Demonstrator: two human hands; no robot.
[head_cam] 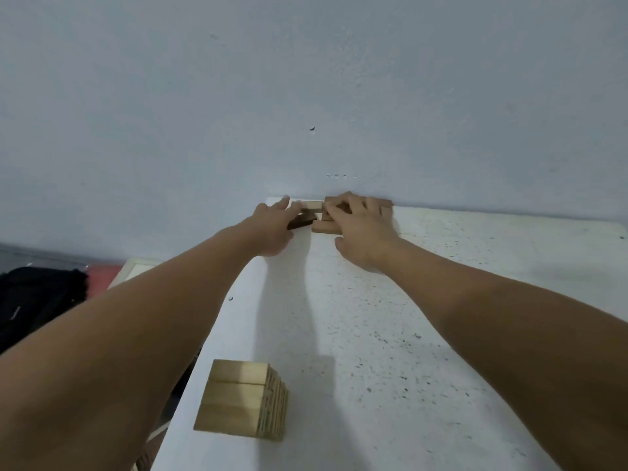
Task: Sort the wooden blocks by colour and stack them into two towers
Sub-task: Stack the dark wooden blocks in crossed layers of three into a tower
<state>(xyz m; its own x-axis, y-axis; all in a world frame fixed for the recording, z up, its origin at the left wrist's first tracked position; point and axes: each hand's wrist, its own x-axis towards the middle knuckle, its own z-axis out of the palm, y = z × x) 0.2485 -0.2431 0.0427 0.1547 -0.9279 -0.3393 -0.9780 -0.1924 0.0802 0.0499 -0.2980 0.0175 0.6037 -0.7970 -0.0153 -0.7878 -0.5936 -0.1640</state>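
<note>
Now both hands, L (273, 229) & R (362, 229), on far loose blocks (323, 226)

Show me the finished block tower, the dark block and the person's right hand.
Light tower (234, 399): head view, on its top face.
Dark block (300, 222): head view, visible side.
Right hand (362, 229): head view, back of hand.

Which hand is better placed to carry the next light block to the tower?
Probably the left hand: it touches the light block and is on the tower's side. The right hand covers brown blocks.
</note>
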